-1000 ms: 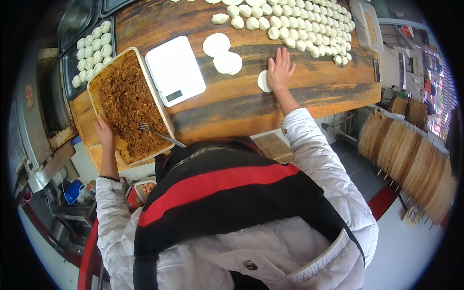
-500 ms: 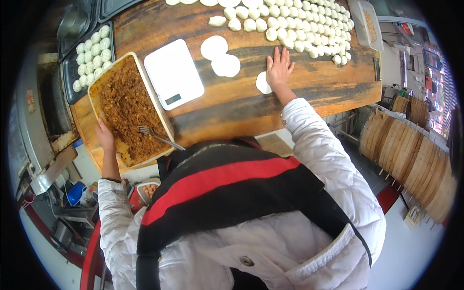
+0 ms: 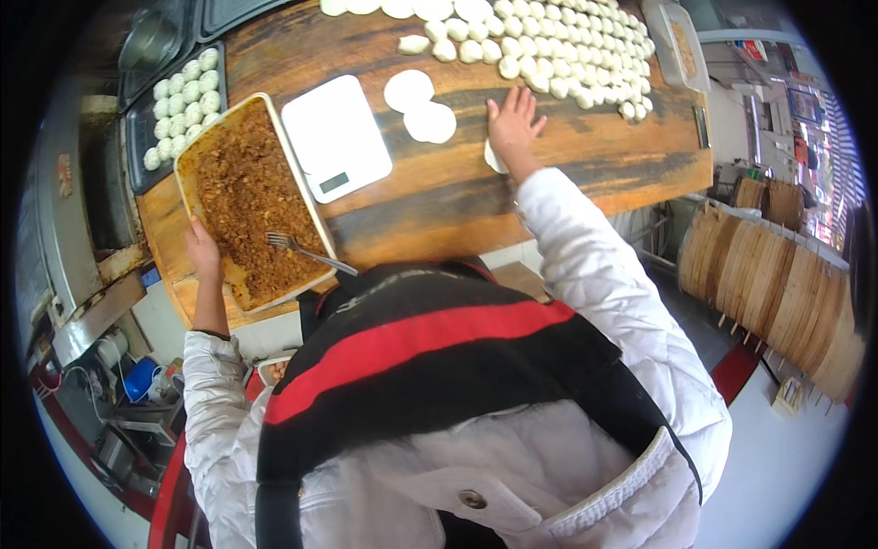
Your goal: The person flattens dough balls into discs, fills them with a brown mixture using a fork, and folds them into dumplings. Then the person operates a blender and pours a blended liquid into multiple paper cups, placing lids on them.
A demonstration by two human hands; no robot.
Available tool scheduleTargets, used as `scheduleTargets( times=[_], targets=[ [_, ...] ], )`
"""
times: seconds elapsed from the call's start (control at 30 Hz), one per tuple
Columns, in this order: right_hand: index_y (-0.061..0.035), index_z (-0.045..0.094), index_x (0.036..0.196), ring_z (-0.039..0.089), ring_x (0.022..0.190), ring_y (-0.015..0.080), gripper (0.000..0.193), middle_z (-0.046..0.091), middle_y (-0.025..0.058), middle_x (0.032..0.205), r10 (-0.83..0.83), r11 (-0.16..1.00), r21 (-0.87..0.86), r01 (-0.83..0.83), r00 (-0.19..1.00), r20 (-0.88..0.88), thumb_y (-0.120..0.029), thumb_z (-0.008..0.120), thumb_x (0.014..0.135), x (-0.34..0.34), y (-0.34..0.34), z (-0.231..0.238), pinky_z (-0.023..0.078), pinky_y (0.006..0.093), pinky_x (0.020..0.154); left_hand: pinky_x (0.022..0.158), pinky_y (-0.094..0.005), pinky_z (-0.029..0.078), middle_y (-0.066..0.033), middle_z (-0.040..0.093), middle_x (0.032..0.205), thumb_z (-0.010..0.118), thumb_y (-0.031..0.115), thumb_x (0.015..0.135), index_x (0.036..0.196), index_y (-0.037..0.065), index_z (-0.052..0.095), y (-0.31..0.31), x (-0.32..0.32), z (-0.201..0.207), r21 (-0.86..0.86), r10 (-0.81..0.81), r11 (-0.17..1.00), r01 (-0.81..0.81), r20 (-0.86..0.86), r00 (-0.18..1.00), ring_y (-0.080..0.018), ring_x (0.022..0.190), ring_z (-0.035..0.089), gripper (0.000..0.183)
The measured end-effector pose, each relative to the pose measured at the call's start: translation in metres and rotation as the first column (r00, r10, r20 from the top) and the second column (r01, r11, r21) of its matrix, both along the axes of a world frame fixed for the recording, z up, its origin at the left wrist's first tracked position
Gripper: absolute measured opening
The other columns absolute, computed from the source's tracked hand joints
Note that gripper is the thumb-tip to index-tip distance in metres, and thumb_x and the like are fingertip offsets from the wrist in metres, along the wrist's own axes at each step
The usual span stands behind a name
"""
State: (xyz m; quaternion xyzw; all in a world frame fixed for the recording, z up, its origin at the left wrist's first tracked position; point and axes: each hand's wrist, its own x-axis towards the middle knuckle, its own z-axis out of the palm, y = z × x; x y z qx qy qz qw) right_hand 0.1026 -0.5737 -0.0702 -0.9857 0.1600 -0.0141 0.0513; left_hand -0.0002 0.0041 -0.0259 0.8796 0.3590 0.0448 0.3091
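My right hand lies with fingers spread over a flattened dough round, most of which it hides. My left hand grips the outer left rim of a pale rectangular tub, thumb up along the edge, other fingers largely hidden. Brown minced filling fills the tub, and a metal fork rests in it with the handle over the near right rim. Two flat dough rounds touch each other between the tub and my right hand. Beyond that hand sit rows of small dough balls.
A white kitchen scale stands right of the tub on the wooden table. Filled buns sit on a dark tray at left. A plastic container stands at the far right corner; stacked wooden steamers are beyond the table.
My right hand has slid slightly left and spread its fingers, covering more of the dough round. My left hand stays at the tub's rim. The view has shifted slightly.
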Motion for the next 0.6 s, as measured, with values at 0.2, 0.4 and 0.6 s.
scheduleTargets(
  times=[0.2, 0.4, 0.6],
  targets=[
    [-0.0114, 0.025, 0.143, 0.011, 0.139, 0.0285, 0.063, 0.017, 0.0130, 0.151, -0.040, 0.999, 0.016, 0.040, 0.999, -0.025, -0.048, 0.035, 0.093, -0.015, 0.010, 0.006, 0.007, 0.0586, 0.108, 0.086, -0.0403, 0.038, -0.0234, 0.056, 0.107, 0.035, 0.054, 0.093, 0.112, -0.006, 0.052, -0.001, 0.001, 0.002, -0.136, 0.038, 0.989, -0.053, -0.105, 0.994, -0.0355, 0.096, 0.052, 0.065],
    [-0.0131, 0.033, 0.140, 0.019, 0.137, 0.0271, 0.063, 0.024, 0.0094, 0.149, 0.120, 0.991, -0.050, -0.122, 0.992, -0.043, -0.051, 0.039, 0.090, -0.041, 0.011, 0.010, 0.009, 0.0572, 0.108, 0.087, -0.0393, 0.039, -0.0234, 0.055, 0.111, 0.033, 0.055, 0.093, 0.117, -0.005, 0.051, -0.007, -0.005, 0.010, -0.060, 0.068, 0.995, -0.075, -0.099, 0.993, -0.0352, 0.101, 0.051, 0.067],
    [-0.0155, 0.039, 0.136, 0.021, 0.136, 0.0223, 0.063, 0.028, 0.0051, 0.147, 0.086, 0.995, 0.041, -0.086, 0.996, 0.016, -0.053, 0.043, 0.087, -0.037, 0.005, -0.003, 0.012, 0.0527, 0.109, 0.087, -0.0410, 0.039, -0.0238, 0.055, 0.110, 0.032, 0.056, 0.093, 0.116, -0.005, 0.051, -0.002, -0.001, 0.004, -0.161, 0.064, 0.984, -0.078, -0.090, 0.994, -0.0378, 0.099, 0.051, 0.068]
  ],
)
